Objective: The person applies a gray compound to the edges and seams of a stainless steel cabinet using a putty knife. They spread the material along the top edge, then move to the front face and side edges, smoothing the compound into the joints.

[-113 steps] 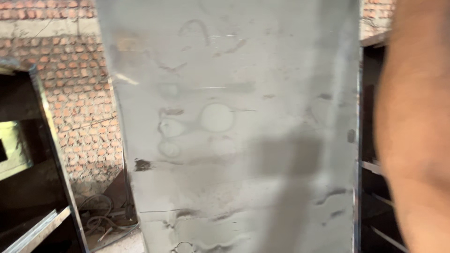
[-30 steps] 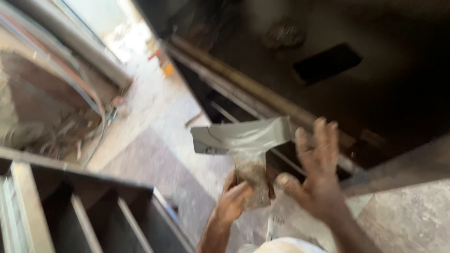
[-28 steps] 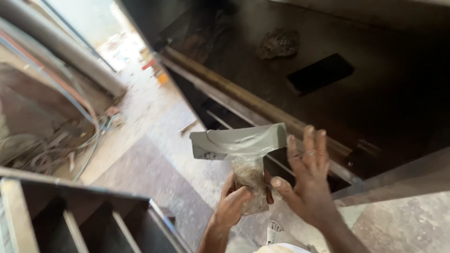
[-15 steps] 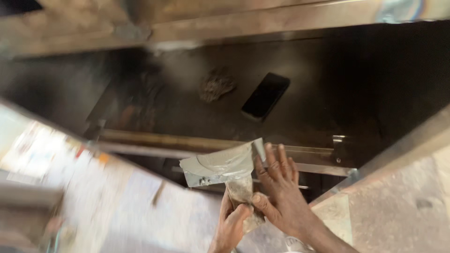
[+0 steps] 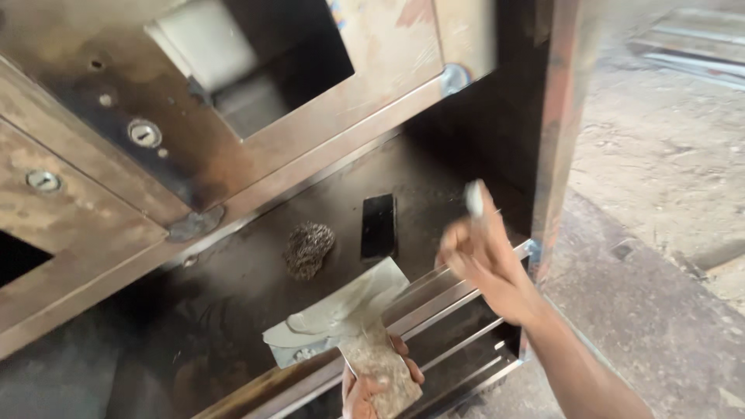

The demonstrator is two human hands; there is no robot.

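My left hand [image 5: 371, 388] grips the crusted handle of a wide putty scraper [image 5: 341, 310], whose blade is smeared with grey filler and points up and left over the dark metal cabinet floor [image 5: 233, 302]. My right hand [image 5: 485, 256] is raised to the right of it, near the cabinet's rusty upright post [image 5: 552, 147]. Its fingers are pinched, with a pale grey dab or small object [image 5: 473, 198] at the fingertips; what it is I cannot tell.
A wad of steel wool [image 5: 307, 248] and a black phone [image 5: 379, 225] lie on the cabinet floor beyond the blade. A rusty door panel with a rectangular cut-out [image 5: 256, 62] and a lock [image 5: 145, 133] hangs at upper left. Concrete ground [image 5: 667, 155] lies to the right.
The view swung from a grey panel down to the cabinet. My right hand left the scraper blade and lifted up to the right; my left hand still holds the scraper.
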